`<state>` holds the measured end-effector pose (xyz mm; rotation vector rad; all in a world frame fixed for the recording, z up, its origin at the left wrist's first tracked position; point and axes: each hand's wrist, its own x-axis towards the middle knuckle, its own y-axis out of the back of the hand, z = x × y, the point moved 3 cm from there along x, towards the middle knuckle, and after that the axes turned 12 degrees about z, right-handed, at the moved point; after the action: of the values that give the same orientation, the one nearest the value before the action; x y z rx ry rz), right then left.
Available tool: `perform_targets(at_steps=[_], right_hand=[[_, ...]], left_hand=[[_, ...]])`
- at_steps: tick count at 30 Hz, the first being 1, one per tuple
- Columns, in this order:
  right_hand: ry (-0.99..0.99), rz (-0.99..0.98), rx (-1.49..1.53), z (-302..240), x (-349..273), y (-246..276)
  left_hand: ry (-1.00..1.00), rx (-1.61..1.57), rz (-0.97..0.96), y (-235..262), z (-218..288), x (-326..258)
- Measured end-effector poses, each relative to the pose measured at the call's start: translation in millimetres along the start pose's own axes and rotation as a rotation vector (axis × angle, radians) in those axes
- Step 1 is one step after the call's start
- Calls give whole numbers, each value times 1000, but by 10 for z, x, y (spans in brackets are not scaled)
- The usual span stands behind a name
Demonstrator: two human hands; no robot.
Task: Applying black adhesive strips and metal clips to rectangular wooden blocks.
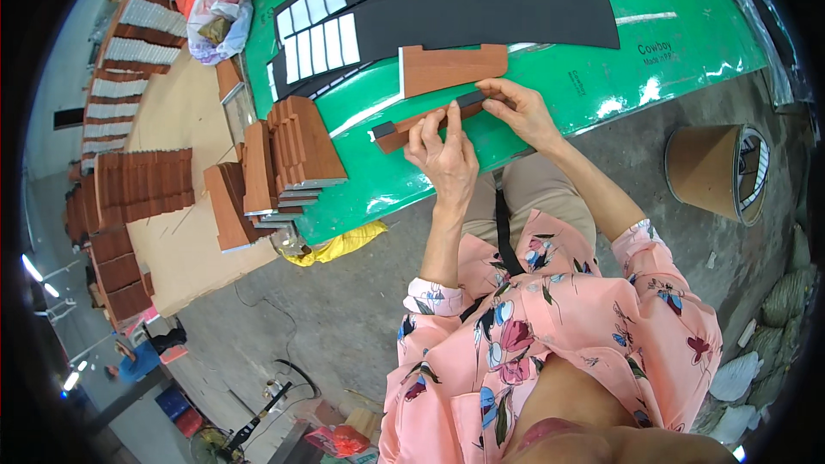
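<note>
A brown wood-look panel piece point(395, 141) stands on its edge at the near side of the green tabletop point(369, 180), a black strip at each end of its upper edge. My left hand point(447, 155) grips it near the middle, fingertips on the upper edge. At its right end, my right hand point(521, 113) pinches the black strip between thumb and forefinger. Just beyond lies a similar brown panel point(454, 70), flat, with a notched far edge. Farther back are long black sheets point(490, 17) with white rectangular patches point(322, 47) at their left ends.
Stacked brown panels point(301, 142) stand at the table's left, beside a cardboard-covered surface point(189, 232) with more stacks point(144, 180). Plastic bags point(222, 21) sit at the back left. A yellow bag point(344, 243) hangs below the table edge. On the floor at right is a brown drum point(705, 167).
</note>
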<state>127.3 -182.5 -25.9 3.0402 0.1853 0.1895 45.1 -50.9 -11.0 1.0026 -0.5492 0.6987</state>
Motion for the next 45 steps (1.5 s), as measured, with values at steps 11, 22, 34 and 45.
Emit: perform_targets(at_steps=[11, 22, 34, 45], right_hand=[[117, -127, -277, -151, -148, -54], [-378, -248, -26, -136, -101, -272], [-260, 27, 78, -294, 429, 143], [556, 43, -405, -800, 152, -94]], left_hand=[[62, -233, -23, 437, -183, 169], [117, 801, 171, 1867, -1580, 646], [190, 811, -229, 1912, -1669, 951], [97, 77, 297, 1691, -968, 601]])
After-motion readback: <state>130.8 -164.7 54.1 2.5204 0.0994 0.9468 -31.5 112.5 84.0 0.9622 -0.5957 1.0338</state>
